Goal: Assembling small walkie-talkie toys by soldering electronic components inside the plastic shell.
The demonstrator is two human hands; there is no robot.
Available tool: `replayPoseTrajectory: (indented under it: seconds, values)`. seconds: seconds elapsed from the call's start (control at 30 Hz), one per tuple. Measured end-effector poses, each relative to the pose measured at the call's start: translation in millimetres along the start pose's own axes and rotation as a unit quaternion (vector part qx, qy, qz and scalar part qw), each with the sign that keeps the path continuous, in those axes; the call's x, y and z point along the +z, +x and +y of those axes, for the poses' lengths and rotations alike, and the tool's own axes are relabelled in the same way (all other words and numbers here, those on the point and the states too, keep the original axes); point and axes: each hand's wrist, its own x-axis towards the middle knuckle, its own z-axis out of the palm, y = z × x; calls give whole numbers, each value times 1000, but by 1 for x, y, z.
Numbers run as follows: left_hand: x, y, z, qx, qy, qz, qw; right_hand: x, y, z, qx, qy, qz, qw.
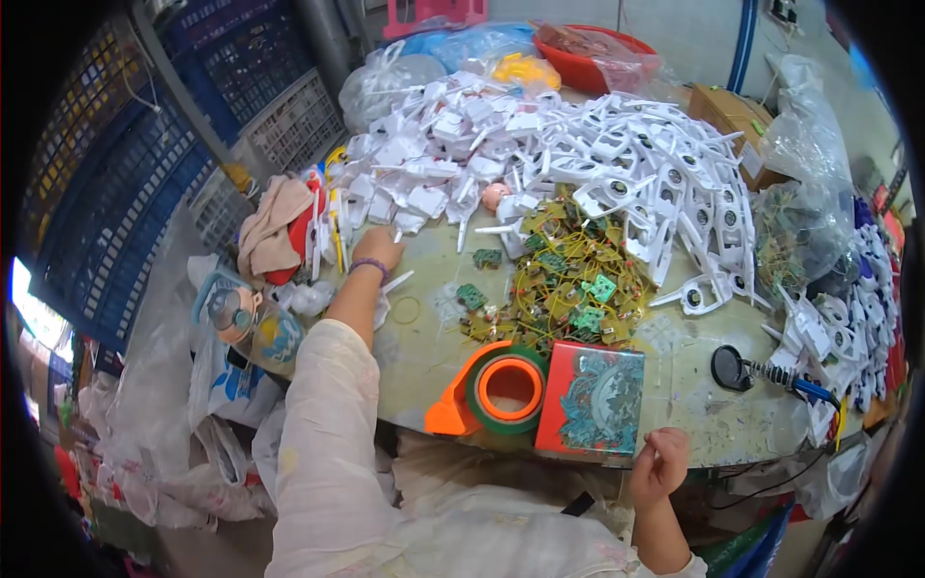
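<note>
My left hand [379, 248] reaches out to the left edge of a big pile of white plastic housings [424, 154]. Its back faces up and its fingers are mostly hidden, so I cannot make out a hold on anything. A loose white handle-shaped piece [389, 293] lies right beside the wrist. My right hand [663, 458] hovers at the table's front edge with its fingers curled in and nothing visible in them. Nearest to it is a red box with a patterned grey-green top [599, 400]. A green and orange tape roll [506, 390] lies left of that box.
Green circuit boards with yellow wires [578, 270] are heaped mid-table. White housings with round dark openings [689, 193] spread at the right. A soldering iron in a coil stand [771, 374] is at the front right. A clear bottle [255, 328] stands at the left edge, near a pinkish cloth [273, 226].
</note>
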Motion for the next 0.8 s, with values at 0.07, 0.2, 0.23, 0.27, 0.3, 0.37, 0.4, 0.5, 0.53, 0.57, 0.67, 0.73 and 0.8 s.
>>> replayPoseTrajectory:
  seconds: [0.07, 0.2, 0.23, 0.27, 0.3, 0.37, 0.4, 0.5, 0.53, 0.57, 0.67, 0.73, 0.8]
  values:
    - [4, 19, -24, -47, -58, -73, 995, 3, 1, -3, -44, -23, -20, 999]
    - [-1, 2, -26, 11, -44, 88, 995, 3, 1, -2, -58, -25, -13, 998]
    - [-12, -8, -17, 31, -42, 107, 993, 3, 0, -1, -54, -25, -14, 998]
    - [-29, -21, -13, 48, -37, 129, 990, 2, 0, -1, -60, -14, -18, 998]
    - [-42, -33, -12, 117, -35, 175, 977, 2, -1, 0, -65, -7, -22, 998]
    - [-69, -52, -6, 151, -112, 221, 957, 2, 0, 0, -70, -9, -18, 997]
    - [-71, -48, -14, 142, -189, 188, 953, 3, 1, 0, -77, -15, -13, 997]
    - [-105, -66, -9, 156, -459, 115, 867, 4, 1, 1, -72, 5, -4, 997]
    - [-115, -76, 2, 133, -516, 102, 840, 5, 1, 1, -68, 1, -6, 998]
    - [-120, -83, 11, 110, -570, 88, 810, 6, 2, 0, -70, 3, -1, 998]
    - [-125, -113, 31, 109, -581, -88, 802, 8, 1, 0, -62, 5, 10, 998]
    - [-117, -134, 57, 108, -558, -152, 808, 7, 1, 0, -49, 19, 10, 999]
    - [-101, -149, 79, 143, -525, -211, 812, 7, 2, 0, -44, 15, 8, 999]
